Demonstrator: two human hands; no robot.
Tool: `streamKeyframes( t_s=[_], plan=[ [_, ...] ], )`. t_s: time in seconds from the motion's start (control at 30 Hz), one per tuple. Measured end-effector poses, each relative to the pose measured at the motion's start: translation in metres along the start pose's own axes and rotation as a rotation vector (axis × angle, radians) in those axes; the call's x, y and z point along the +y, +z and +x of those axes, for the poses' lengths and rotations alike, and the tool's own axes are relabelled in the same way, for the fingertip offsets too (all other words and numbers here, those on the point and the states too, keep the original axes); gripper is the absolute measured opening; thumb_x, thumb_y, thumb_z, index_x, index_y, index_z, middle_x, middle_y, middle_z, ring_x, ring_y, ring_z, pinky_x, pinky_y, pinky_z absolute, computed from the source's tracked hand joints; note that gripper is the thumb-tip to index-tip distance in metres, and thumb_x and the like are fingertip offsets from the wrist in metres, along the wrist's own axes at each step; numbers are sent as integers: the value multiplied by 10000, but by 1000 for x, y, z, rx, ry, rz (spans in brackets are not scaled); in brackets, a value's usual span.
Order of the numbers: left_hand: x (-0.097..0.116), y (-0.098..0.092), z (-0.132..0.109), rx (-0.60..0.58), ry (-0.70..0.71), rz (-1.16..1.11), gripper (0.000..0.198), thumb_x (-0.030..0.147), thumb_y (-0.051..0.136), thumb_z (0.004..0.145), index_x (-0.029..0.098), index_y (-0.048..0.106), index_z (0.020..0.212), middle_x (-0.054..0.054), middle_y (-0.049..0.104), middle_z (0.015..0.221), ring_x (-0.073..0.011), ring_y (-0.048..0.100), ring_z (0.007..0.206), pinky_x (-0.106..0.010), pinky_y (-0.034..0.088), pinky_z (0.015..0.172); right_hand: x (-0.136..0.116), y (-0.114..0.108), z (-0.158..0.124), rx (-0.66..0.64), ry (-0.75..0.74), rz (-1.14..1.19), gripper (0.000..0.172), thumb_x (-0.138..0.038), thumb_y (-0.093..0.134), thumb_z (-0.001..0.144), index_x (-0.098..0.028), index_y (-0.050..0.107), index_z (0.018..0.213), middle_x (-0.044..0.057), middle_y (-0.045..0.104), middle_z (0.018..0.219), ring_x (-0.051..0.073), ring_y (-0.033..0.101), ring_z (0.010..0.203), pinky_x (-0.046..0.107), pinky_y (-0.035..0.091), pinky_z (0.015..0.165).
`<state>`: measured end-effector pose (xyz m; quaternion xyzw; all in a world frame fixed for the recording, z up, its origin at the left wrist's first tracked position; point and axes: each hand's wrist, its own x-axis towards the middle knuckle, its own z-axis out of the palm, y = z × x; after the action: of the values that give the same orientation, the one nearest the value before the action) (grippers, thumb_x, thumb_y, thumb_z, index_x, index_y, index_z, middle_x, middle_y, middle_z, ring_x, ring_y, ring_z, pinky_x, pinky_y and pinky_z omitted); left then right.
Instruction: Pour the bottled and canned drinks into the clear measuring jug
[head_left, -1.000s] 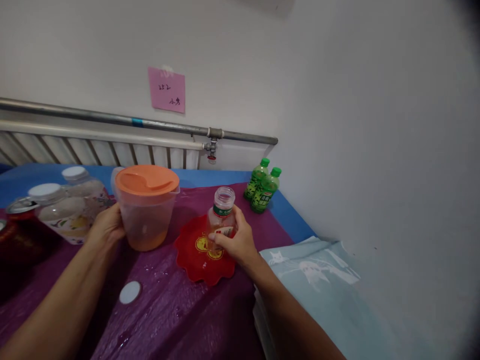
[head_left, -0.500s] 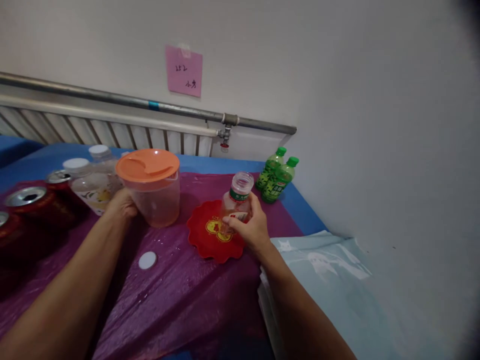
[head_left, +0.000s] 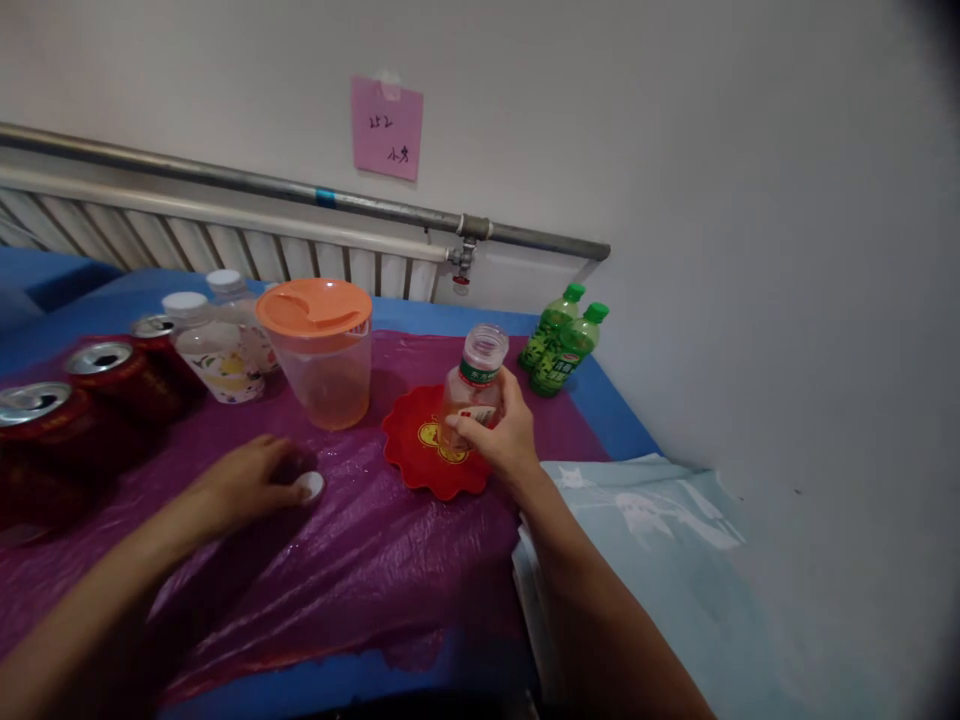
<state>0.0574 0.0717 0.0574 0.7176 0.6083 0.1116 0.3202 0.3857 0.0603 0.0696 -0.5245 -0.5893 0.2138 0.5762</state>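
Observation:
My right hand [head_left: 499, 425] grips a clear plastic bottle [head_left: 474, 385] with a green-banded neck and no cap on it. Some amber liquid shows low in the bottle, which I hold upright at a red scalloped dish [head_left: 420, 465] with a yellow print. My left hand [head_left: 255, 480] is low over the purple plastic sheet, thumb and fingers apart. Its thumb tip meets the edge of a white bottle cap [head_left: 313, 486] lying there. Behind that hand stands a clear pitcher [head_left: 330, 385] with an orange lid [head_left: 315, 305] and a little amber liquid inside.
Several red cans [head_left: 105, 390] and two white-capped bottles [head_left: 221, 360] stand at the left. Two green bottles [head_left: 564, 350] are at the back right. A folded pale-blue cloth [head_left: 637, 520] lies right of the purple sheet [head_left: 352, 580]. A radiator pipe [head_left: 390, 208] runs along the wall.
My left hand has left the pitcher's side and come forward to the white cap. The right hand still holds the bottle at the dish. The whole view has shifted slightly.

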Motion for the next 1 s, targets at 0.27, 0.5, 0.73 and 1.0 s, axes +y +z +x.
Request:
streamKeyframes(
  t_s=[0.27,0.5,0.73,1.0],
  plan=[
    [30,15,-5,39,56,-155,556,568,590,599,164,657,976,-150,680,1009,-323,626,923,-468,490,891,-10,4,-7,-113,-97,-123,792,-322,794,617,-201,511,1346,80,653,1262,259,638,1141,399,491,1018],
    [141,-24,-13,165,151,-765,665,606,806,455,202,683,969,-63,712,1000,-247,637,969,-290,523,811,-14,11,-16,-276,-320,-282,793,-261,736,662,-201,460,1403,123,594,1363,271,566,1248,429,431,1080],
    [143,-26,-1,214,236,-395,654,709,736,537,237,684,986,-7,697,938,-207,604,848,-303,454,739,-19,6,-17,-264,-411,-444,736,-294,674,697,-172,475,1396,147,631,1296,304,586,1192,476,437,1025],
    [145,-41,3,198,353,-152,577,758,632,605,239,705,847,-9,683,798,-216,593,736,-301,404,644,-25,5,-16,-295,-453,-529,729,-350,705,723,-110,494,1378,179,644,1252,322,595,1139,458,454,968]
  ],
)
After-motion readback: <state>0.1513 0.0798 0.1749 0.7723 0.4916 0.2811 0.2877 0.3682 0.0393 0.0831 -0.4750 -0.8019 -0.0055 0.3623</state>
